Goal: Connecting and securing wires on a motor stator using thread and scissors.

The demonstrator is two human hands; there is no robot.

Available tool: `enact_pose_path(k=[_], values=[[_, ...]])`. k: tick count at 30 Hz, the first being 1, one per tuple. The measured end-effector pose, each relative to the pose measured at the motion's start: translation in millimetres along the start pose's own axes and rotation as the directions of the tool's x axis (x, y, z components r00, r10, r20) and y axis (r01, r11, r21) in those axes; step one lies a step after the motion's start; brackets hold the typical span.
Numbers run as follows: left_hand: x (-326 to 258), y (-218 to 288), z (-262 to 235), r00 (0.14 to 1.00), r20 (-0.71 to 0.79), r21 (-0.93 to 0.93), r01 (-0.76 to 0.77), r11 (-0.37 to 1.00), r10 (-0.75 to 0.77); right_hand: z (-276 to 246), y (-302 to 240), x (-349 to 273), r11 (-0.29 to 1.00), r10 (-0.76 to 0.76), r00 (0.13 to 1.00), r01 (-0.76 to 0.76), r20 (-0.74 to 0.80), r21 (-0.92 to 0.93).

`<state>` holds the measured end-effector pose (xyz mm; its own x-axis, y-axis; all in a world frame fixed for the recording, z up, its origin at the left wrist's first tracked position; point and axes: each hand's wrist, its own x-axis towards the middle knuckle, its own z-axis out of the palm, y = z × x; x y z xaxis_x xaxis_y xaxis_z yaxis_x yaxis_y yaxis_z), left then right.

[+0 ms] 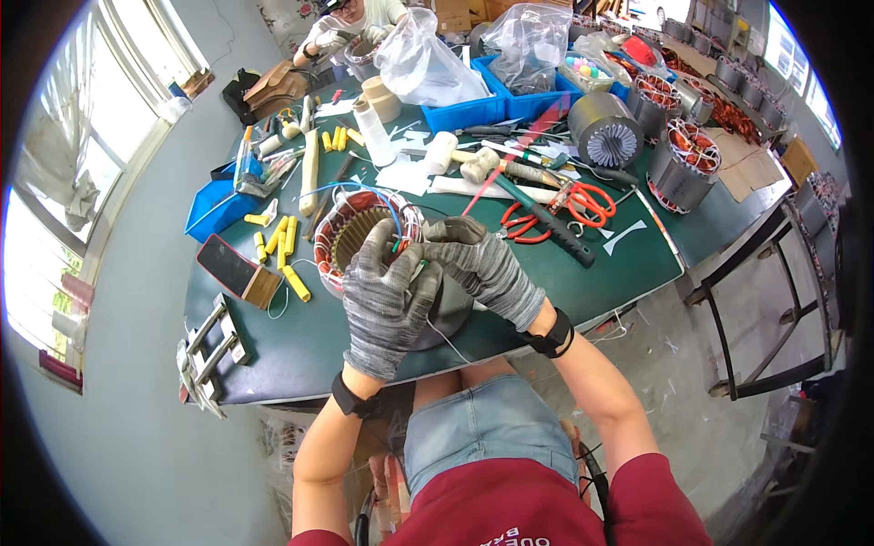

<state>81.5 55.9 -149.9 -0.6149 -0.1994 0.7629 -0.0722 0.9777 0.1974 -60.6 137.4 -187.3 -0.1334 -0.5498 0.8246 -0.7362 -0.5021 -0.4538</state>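
Note:
A motor stator (357,238) with copper windings laced in white cord lies on the green table in front of me, its bore facing up and toward me. My left hand (387,305), in a grey striped glove, is closed at the stator's near right rim, its fingertips on the lead wires. A blue lead wire (369,188) arches over the rim, and a bit of green shows by the fingers. My right hand (482,268), gloved alike, pinches at the same spot from the right; what lies between its fingertips is hidden. A thin white cord (443,338) hangs below the hands.
Red-handled scissors (583,205), a mallet (478,166) and other tools lie beyond my right hand. Yellow sleeves (287,237), a phone (228,266) and a metal stand (217,346) sit left. Blue bins (464,114) and finished stators (685,164) stand farther back. Another person (350,27) works across the table.

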Motion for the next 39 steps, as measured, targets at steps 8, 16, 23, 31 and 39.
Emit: enact_pose_path(k=[8,16,23,31,39], values=[[-10.5,-18.0,17.7,0.986,-0.166,0.012,-0.002,1.0,0.004,-0.2,0.1,3.9,0.727,0.526,0.83,-0.552,0.187,0.408],[-24.3,-26.1,21.6,0.984,-0.164,-0.019,0.069,0.997,-0.071,-118.8,123.5,49.4,0.776,0.626,0.759,-0.63,-0.177,0.042],[-35.1,-23.7,23.3,0.966,-0.206,0.088,0.179,0.98,-0.158,-124.3,293.1,63.7,0.728,0.609,0.753,-0.408,0.249,-0.551],[-34.4,-34.4,8.5,0.99,-0.096,-0.067,0.098,0.993,-0.104,-89.1,347.1,76.5,0.451,0.886,0.424,-0.686,0.191,-0.57],[-32.4,-41.2,10.6,0.996,-0.088,0.047,0.02,0.999,-0.016,-91.9,347.9,81.6,0.312,0.95,0.278,-0.808,0.144,-0.5]])
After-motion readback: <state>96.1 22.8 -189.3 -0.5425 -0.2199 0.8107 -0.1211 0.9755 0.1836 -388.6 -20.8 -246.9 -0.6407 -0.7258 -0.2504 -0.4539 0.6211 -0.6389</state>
